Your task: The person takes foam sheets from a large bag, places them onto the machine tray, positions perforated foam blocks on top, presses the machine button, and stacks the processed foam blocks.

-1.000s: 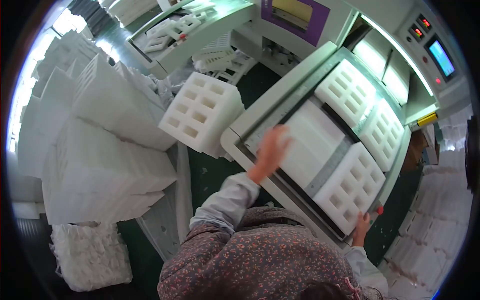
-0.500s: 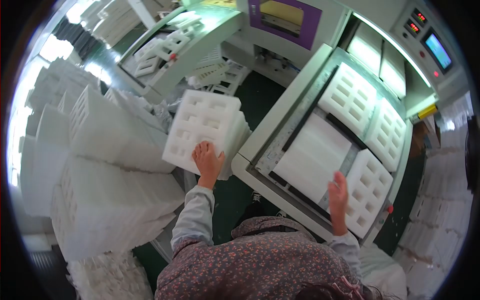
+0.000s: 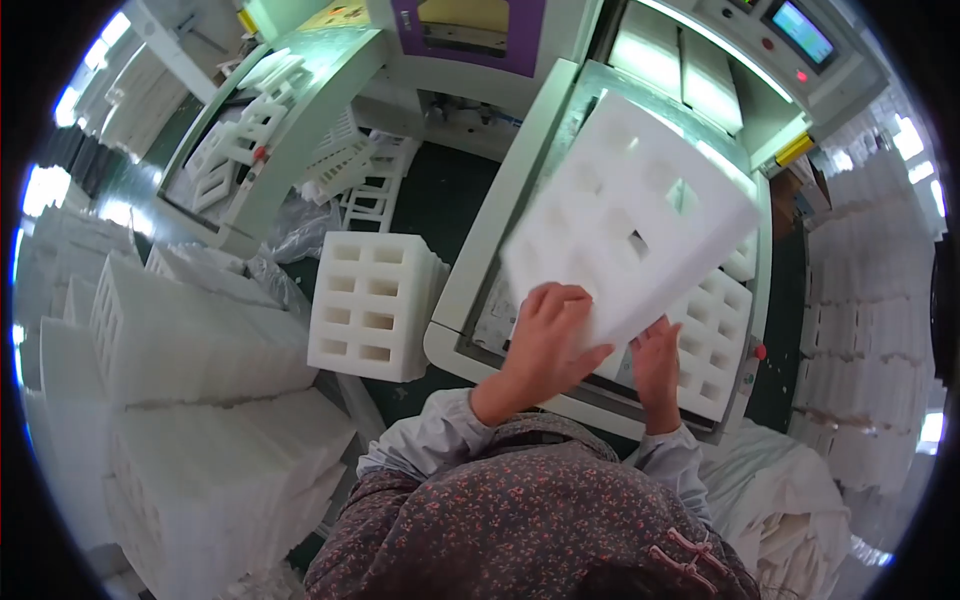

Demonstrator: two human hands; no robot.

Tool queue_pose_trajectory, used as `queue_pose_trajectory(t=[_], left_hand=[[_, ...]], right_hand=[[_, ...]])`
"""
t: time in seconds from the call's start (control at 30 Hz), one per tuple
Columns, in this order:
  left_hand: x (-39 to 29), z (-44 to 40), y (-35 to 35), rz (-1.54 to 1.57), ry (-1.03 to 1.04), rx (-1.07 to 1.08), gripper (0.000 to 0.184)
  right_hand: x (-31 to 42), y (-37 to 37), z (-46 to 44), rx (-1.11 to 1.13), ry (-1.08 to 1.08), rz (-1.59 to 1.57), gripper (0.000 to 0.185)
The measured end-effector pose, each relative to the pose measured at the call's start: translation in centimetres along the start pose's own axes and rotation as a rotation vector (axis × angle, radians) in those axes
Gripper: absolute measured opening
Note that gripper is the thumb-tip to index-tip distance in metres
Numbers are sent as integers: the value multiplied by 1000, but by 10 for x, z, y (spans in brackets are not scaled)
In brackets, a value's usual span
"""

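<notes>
A thick white foam block (image 3: 640,210) with rectangular pockets is tilted in front of me, above the machine bed. My left hand (image 3: 545,340) grips its lower left edge, fingers on the pocketed face and thumb along the side. My right hand (image 3: 657,370) is at the block's lower right edge with its fingers extended; their contact with the foam is partly hidden. Beneath the raised block lies another pocketed foam block (image 3: 715,340) on the bed. To the left stands a stack of similar foam blocks (image 3: 370,305).
The machine's pale frame (image 3: 490,220) borders the bed, with a red button (image 3: 760,352) at its right. A second machine bed (image 3: 235,150) holds foam frames. Tall foam stacks (image 3: 210,350) rise at left, more foam stacks (image 3: 860,300) at right. A white sack (image 3: 770,490) lies lower right.
My left hand has lifted a foam block off the left stack and carried it right, over the bed. My right hand has come to its edge. The view has shifted right.
</notes>
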State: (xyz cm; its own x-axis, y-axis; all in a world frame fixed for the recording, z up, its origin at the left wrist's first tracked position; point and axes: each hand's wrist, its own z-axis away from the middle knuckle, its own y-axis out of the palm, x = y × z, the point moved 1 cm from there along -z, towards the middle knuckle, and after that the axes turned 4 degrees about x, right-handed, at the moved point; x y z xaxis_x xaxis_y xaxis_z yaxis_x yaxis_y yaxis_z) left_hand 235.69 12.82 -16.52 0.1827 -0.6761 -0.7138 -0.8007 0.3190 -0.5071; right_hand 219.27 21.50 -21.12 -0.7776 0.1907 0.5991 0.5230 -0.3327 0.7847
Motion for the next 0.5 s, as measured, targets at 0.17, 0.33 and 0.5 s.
queue_pose_trajectory(t=[0.17,0.33,0.5], left_hand=[[76,6,-9,1351,-613,286,35],[132,11,29,1485,-713,253,33],[153,23,46,814,-969,255,33]], right_hand=[[10,-42,1,-249,-39,814,36],[-2,-75,15,-275,85,606,39],[-21,-99,18,-425,34,791,39]])
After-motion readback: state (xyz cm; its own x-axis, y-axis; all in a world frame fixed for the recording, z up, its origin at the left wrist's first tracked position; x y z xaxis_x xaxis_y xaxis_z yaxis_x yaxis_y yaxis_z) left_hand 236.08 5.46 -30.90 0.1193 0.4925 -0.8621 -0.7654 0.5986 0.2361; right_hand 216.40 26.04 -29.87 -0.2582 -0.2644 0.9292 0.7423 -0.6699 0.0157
